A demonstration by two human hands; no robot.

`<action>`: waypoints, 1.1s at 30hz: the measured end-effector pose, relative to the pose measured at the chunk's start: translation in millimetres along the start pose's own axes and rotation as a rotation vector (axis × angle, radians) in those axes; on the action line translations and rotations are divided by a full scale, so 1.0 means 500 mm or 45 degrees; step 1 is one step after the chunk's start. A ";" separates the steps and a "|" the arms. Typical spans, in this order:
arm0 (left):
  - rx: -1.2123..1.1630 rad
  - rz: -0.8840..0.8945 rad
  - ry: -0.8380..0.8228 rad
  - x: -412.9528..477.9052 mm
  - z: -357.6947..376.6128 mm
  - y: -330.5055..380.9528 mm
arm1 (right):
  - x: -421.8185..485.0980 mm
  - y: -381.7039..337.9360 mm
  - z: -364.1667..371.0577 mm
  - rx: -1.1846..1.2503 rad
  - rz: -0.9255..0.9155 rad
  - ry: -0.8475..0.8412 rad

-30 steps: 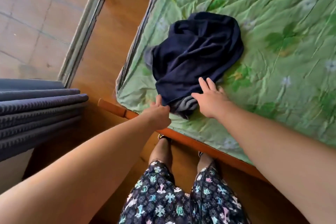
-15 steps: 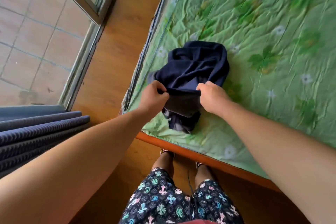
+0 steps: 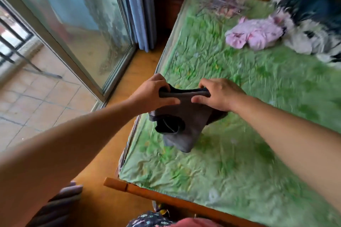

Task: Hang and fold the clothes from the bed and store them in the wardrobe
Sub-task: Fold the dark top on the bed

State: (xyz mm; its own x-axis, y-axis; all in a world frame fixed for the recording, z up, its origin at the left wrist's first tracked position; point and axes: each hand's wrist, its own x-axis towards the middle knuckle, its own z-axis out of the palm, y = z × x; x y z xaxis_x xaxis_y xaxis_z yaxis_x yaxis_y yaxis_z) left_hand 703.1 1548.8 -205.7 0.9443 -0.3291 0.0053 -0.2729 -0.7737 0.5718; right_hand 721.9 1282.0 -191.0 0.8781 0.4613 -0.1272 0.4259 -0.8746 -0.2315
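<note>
over the near corner of the bed (image 3: 239, 162), left hand (image 3: 153, 94) and right hand (image 3: 219, 96) both pinch the dark garment's (image 3: 182, 125) top edge, rest dangling. i'd spread the hands wider, shake it flat, then fold.

Bare green sheet (image 3: 239, 134) lies ahead; the pink garment (image 3: 256, 35) and black-and-white pile (image 3: 310, 29) crowd its far right corner

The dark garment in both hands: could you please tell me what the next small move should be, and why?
Probably lift and shake it out. The left hand and right hand grip the dark garment by its top edge and it hangs bunched over the green sheet, too crumpled to fold.
</note>
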 end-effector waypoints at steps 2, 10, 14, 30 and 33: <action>0.124 0.154 -0.003 0.024 -0.057 0.062 | -0.030 0.028 -0.072 -0.142 -0.031 -0.043; 0.128 0.341 0.393 0.108 -0.183 0.313 | -0.153 0.142 -0.280 0.077 0.256 0.419; 0.056 0.373 0.406 0.128 -0.208 0.431 | -0.224 0.181 -0.345 -0.109 0.361 0.473; -0.720 -0.092 0.330 0.254 -0.143 0.718 | -0.329 0.055 -0.194 0.395 0.409 0.186; -0.766 -0.002 0.346 0.243 -0.144 0.717 | -0.310 0.063 -0.164 0.368 0.564 0.211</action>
State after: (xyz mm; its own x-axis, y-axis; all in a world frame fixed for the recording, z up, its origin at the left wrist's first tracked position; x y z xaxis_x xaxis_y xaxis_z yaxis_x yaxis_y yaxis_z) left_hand 733.0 1270.5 59.2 0.9790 -0.1187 0.1658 -0.1952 -0.3107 0.9302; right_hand 617.0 1170.5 -99.5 0.9921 0.0085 -0.1248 -0.0488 -0.8923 -0.4487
